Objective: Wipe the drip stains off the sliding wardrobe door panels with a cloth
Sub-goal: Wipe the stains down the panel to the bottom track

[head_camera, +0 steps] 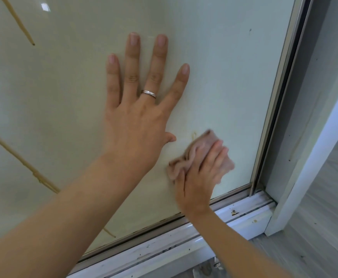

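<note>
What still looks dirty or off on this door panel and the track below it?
Tan drip streaks remain on the door panel: one at upper left, a long one at lower left. A faint yellowish smear sits just above the cloth under the right hand. The bottom track is speckled with grime.

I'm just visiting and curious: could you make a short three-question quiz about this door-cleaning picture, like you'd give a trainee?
1. True or false: the left hand lies flat with spread fingers on the door panel.
2. What does the right hand hold? A) a sponge B) a pink cloth C) a spray bottle
3. Fill in: the ring sits on the ____ hand.

Key
1. True.
2. B; it presses the cloth to the panel just below a faint smear.
3. Left.
</note>
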The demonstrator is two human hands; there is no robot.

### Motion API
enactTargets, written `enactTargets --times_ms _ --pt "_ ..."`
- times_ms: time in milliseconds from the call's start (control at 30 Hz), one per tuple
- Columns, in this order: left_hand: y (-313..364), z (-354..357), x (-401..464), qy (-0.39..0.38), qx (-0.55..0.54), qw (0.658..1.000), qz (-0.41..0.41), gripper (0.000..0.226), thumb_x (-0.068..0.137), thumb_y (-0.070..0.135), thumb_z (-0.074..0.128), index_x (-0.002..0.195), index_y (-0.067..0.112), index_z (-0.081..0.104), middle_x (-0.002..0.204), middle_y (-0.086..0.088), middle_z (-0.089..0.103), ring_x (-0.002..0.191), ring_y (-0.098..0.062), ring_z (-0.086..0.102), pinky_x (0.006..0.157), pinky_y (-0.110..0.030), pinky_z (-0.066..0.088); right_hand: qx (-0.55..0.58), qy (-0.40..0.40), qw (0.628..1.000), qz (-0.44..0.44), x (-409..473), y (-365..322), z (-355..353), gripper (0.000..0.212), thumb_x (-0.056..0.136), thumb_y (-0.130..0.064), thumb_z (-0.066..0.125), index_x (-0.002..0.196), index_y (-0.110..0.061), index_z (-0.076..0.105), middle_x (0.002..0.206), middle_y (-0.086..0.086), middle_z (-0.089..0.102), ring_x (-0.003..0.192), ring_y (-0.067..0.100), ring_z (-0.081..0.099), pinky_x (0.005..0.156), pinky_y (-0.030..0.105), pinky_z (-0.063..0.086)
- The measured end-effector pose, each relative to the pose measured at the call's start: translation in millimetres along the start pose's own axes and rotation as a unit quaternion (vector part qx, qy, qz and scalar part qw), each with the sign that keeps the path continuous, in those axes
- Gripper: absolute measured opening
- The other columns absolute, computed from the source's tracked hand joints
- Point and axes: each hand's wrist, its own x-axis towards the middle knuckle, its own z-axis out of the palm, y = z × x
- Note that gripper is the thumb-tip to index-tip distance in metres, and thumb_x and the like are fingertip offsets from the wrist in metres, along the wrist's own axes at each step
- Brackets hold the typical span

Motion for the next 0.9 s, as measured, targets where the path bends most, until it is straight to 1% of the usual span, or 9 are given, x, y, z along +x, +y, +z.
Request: enactTargets --times_ms 100,233,300,400,500,600,733,833,900 --pt "-0.5 -0.4 0.2 -0.001 0.001 1.0 -0.001 0.122 0.049 0.053 0.082 0.149 0.023 0.019 0.154 -0.023 0.012 0.135 -0.053 0.011 0.107 -0.057 -0.002 -0.011 0.024 0.999 -0.029 22.1 -1.8 1.1 0.061 0.103 -0.048 0.009 0.154 -0.022 -0.012 0.159 0.002 -0.021 0.147 0.031 -0.012 0.109 0.07 0.005" --pt "-0.2 0.3 -0.4 0.004 0.001 1.0 0.002 0.122 0.049 0.051 0.083 0.149 0.023 0.019 0.154 -0.022 0.012 0.135 -0.052 0.01 0.107 -0.057 -0.002 -0.049 -0.087 0.992 -0.073 -48.4 32.3 -3.6 0.06 0.104 -0.047 0.014 0.156 -0.021 0.001 0.161 0.008 -0.016 0.147 0.035 -0.011 0.099 0.071 0.019" --pt "0.2 0.5 -0.5 0.006 -0.002 1.0 0.002 0.121 0.049 0.05 0.083 0.149 0.022 0.02 0.153 -0.023 0.013 0.135 -0.053 0.011 0.107 -0.057 -0.002 -0.061 -0.107 0.99 -0.068 -54.3 36.9 -6.8 0.057 0.104 -0.046 0.014 0.153 -0.018 0.009 0.16 0.011 -0.016 0.147 0.037 -0.01 0.098 0.071 0.022" --pt "-1.3 0.7 -0.7 0.009 -0.007 1.0 -0.004 0.11 0.057 0.051 0.075 0.149 0.022 0.021 0.153 -0.024 0.014 0.135 -0.055 0.012 0.107 -0.059 0.0 -0.014 -0.038 0.997 -0.069 -2.3 9.4 -8.2 0.059 0.104 -0.046 0.015 0.155 -0.025 -0.005 0.16 0.005 -0.019 0.147 0.034 -0.012 0.103 0.074 0.014" --pt "-1.3 0.7 -0.2 0.016 -0.024 1.0 -0.002 0.089 0.072 0.057 0.048 0.149 0.021 0.021 0.152 -0.025 0.015 0.134 -0.056 0.013 0.107 -0.06 0.002 -0.005 0.019 0.996 -0.087 35.0 -2.5 -2.9 0.058 0.103 -0.048 0.012 0.154 -0.029 -0.006 0.16 -0.001 -0.019 0.148 0.03 -0.011 0.105 0.075 0.01" --pt "0.2 1.9 -0.7 0.006 -0.004 1.0 0.001 0.112 0.057 0.052 0.075 0.149 0.021 0.02 0.153 -0.024 0.013 0.135 -0.054 0.011 0.108 -0.059 0.0 -0.006 -0.021 0.995 -0.102 -4.5 14.8 -0.7 0.058 0.104 -0.047 0.014 0.155 -0.027 -0.004 0.161 0.003 -0.016 0.148 0.033 -0.011 0.111 0.067 0.007" --pt "0.1 -1.0 -1.2 0.003 -0.003 1.0 0.0 0.12 0.051 0.049 0.083 0.149 0.023 0.018 0.154 -0.023 0.011 0.135 -0.053 0.01 0.108 -0.058 -0.002 -0.036 -0.104 0.994 -0.026 -71.4 39.2 -3.1 0.062 0.104 -0.045 0.015 0.155 -0.017 -0.009 0.16 0.011 -0.018 0.147 0.035 -0.015 0.115 0.055 0.004" --pt "0.4 -1.7 -0.9 -0.005 -0.002 1.0 0.003 0.121 0.051 0.05 0.083 0.149 0.023 0.018 0.154 -0.022 0.011 0.136 -0.053 0.01 0.107 -0.057 -0.003 -0.01 -0.101 0.995 -0.001 -65.2 52.1 -8.0 0.066 0.103 -0.047 0.018 0.153 -0.02 -0.017 0.159 0.007 -0.024 0.146 0.032 -0.018 0.116 0.051 0.001" --pt "1.0 -1.5 -0.6 -0.005 0.006 1.0 0.003 0.121 0.05 0.051 0.083 0.149 0.023 0.019 0.154 -0.022 0.012 0.135 -0.053 0.012 0.107 -0.057 -0.001 0.038 -0.076 0.992 0.094 -50.6 49.3 -9.5 0.072 0.102 -0.044 0.027 0.149 -0.028 -0.026 0.157 0.007 -0.023 0.145 0.036 -0.016 0.116 0.055 0.002"
